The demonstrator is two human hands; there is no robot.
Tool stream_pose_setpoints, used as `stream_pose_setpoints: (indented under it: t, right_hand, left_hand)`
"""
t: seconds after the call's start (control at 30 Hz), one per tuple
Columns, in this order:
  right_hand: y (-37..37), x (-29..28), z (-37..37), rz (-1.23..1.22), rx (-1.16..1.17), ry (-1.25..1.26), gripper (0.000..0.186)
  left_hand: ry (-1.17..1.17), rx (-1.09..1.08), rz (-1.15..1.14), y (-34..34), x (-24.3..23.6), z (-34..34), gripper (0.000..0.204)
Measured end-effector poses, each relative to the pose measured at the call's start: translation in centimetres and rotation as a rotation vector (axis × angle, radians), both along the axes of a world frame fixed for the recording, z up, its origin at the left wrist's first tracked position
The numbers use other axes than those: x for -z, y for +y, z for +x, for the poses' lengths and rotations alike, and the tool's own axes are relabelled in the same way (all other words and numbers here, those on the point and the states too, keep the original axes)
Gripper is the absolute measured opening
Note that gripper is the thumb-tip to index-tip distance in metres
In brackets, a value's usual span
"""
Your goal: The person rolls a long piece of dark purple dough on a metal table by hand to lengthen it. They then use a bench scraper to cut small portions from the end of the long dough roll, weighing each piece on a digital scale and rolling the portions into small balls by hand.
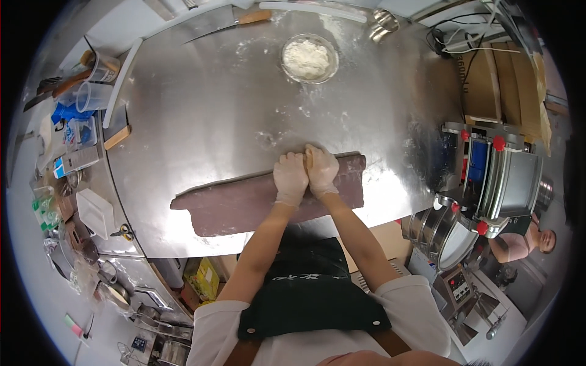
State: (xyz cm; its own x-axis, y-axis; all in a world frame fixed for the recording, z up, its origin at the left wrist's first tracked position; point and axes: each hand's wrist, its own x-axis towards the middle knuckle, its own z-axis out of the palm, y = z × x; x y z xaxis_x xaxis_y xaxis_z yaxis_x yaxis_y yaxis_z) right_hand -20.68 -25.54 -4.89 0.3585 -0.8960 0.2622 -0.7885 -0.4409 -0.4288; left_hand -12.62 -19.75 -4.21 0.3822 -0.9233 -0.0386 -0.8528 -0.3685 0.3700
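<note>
A long sheet of purplish-brown dough lies across the steel table with its far edge folded over in a narrow band. My left hand and my right hand, both in translucent gloves, are side by side on that far edge, right of the sheet's middle, their fingers curled and closed on the dough. What lies under the fingertips is hidden. A round bowl of white flour stands beyond them, and flour dusts the steel around it.
A knife and metal cups lie at the back. Plastic containers, a wooden-handled scraper and scissors sit at the left. A dough machine and cardboard fill the right; another person is beyond.
</note>
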Motion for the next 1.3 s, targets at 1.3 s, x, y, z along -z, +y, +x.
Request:
stream_pose_setpoints:
  t: [1.3]
  right_hand:
    - [-8.3,-3.3,-12.2,0.326,-0.959,0.346,0.055]
  left_hand:
    - [0.264,0.476,0.026,-1.1,-1.3,-1.7,0.058]
